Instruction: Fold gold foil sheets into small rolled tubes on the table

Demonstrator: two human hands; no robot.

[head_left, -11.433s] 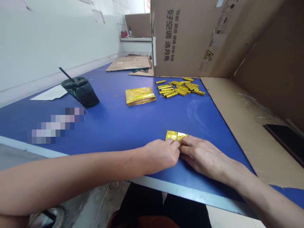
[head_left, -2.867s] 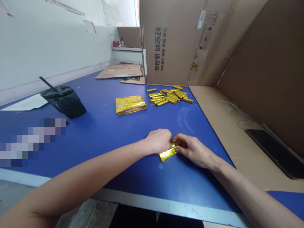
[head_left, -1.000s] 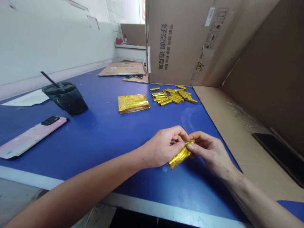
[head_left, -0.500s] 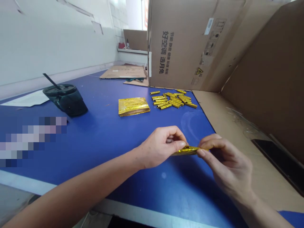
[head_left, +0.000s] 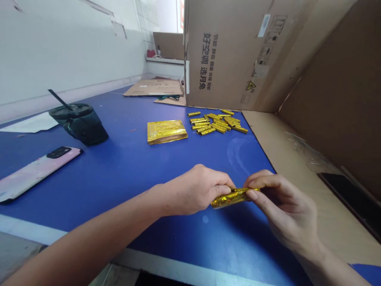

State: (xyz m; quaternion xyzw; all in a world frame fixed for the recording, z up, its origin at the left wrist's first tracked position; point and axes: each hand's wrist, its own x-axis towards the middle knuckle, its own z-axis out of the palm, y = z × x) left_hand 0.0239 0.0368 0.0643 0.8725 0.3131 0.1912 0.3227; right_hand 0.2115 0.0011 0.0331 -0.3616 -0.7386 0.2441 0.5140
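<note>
A shiny gold foil sheet, partly folded or rolled into a narrow strip, is pinched between my two hands above the blue table. My left hand grips its left part with thumb and fingers. At the right end, my right hand holds it between thumb and index finger. Beyond the hands lies a flat stack of gold foil sheets. To the right of that stack, several small gold foil rolls lie in a loose pile.
On the left stand a dark cup with a straw and a phone lying camera side up. A white paper lies behind them. Cardboard panels rise at the back and right. A dark flat object lies on the cardboard at right.
My left hand has turned and its fingers have closed down over the foil. The foil has tilted, showing more of its broad gold side. My right hand keeps its pinch.
</note>
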